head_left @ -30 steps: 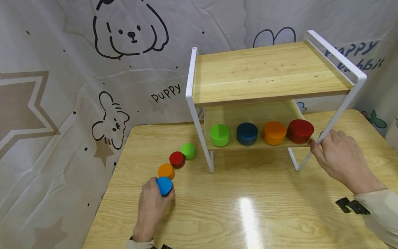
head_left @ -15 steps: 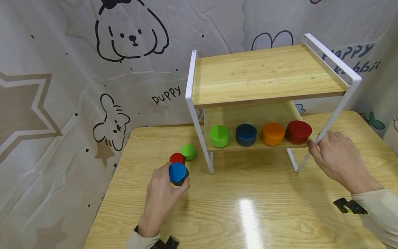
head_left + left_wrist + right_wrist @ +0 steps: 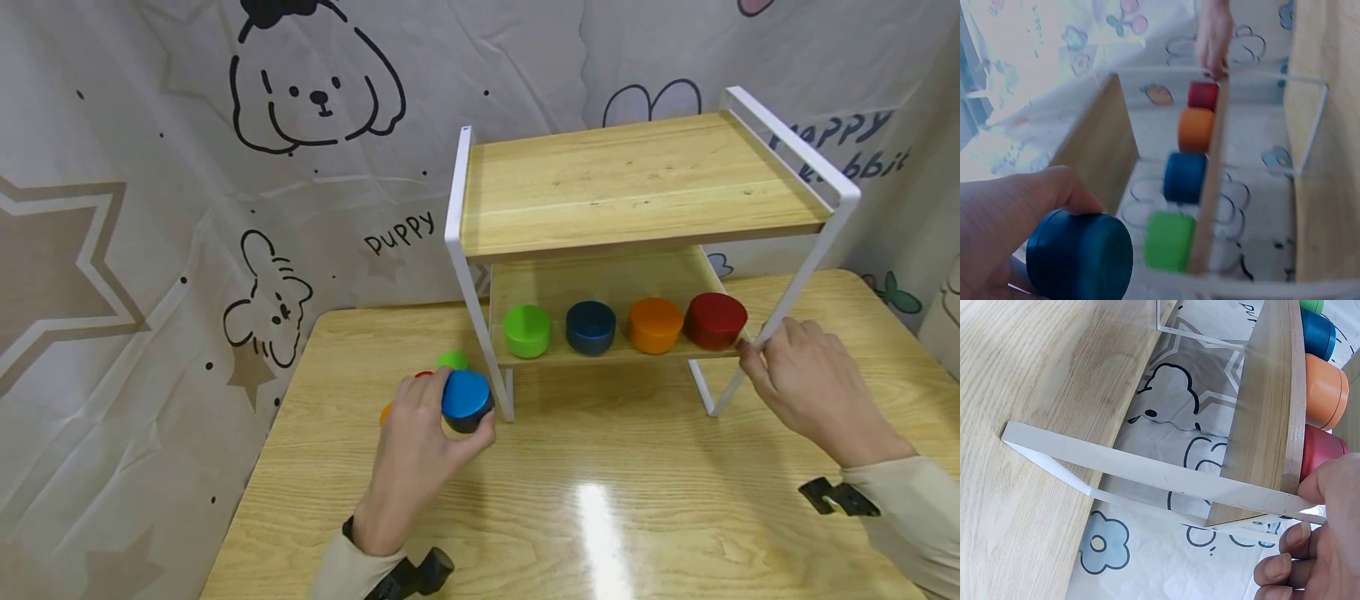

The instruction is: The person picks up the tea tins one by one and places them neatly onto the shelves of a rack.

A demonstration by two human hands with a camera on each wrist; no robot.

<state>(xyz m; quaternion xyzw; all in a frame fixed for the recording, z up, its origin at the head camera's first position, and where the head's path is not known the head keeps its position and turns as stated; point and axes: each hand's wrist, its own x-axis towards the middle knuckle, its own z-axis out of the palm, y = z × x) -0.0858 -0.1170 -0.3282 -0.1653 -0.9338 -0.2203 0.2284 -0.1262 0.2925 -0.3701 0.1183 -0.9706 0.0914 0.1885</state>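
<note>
My left hand (image 3: pixel 416 446) holds a round blue tin (image 3: pixel 467 400) between thumb and fingers, raised above the table beside the shelf's left leg. In the left wrist view the blue tin (image 3: pixel 1082 256) appears close to the camera, left of the shelf's row. My right hand (image 3: pixel 813 387) grips the white front leg (image 3: pixel 795 287) of the two-tier wooden shelf (image 3: pixel 637 187), at its lower board. Along that board's front stand a green tin (image 3: pixel 527 332), a dark blue tin (image 3: pixel 591 327), an orange tin (image 3: pixel 656 326) and a red tin (image 3: pixel 716 321), the last right by my right thumb.
Behind my left hand, on the wooden table (image 3: pixel 600 450), a small green tin (image 3: pixel 453 360) shows, with the red and orange ones mostly hidden. A printed cloth (image 3: pixel 337 192) hangs behind the table.
My left hand has lifted the blue tin from the front of the table's row and carried it right and away, towards the shelf. The right hand keeps its grip on the leg.
</note>
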